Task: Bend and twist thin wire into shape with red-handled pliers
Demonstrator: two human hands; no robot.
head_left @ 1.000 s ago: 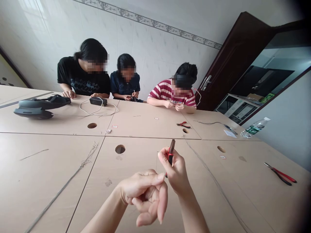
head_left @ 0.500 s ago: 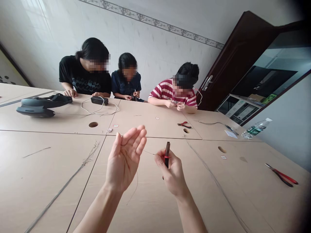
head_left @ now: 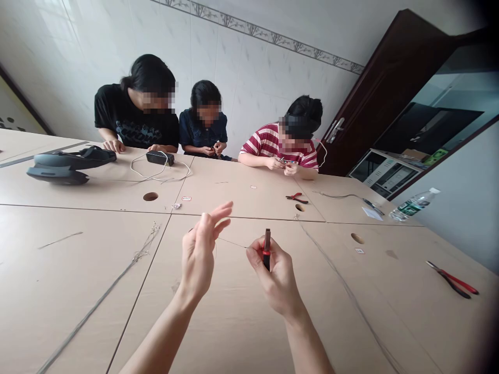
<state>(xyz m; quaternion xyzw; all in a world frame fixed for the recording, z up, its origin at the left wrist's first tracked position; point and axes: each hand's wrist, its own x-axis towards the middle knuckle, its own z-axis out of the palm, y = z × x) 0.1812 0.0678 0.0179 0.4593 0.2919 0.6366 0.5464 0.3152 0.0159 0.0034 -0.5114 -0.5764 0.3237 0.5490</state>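
Note:
My right hand is closed round a pair of pliers with red-and-black handles, their dark jaws pointing up. Its thumb and fingertips also pinch the end of a thin wire. That wire stretches leftward to my left hand, which is raised edge-on with fingers extended. Whether the wire is looped round the left hand or only touches it is hidden behind the fingers. Both hands are above the table.
Bundles of thin wire lie left and right. More pliers rest at the right and far side. A water bottle, headset and black box stand farther off. Three people sit opposite.
My left hand has turned from palm facing me to edge-on, and the wire now runs taut between the hands. My right hand keeps hold of the pliers, nearly still.

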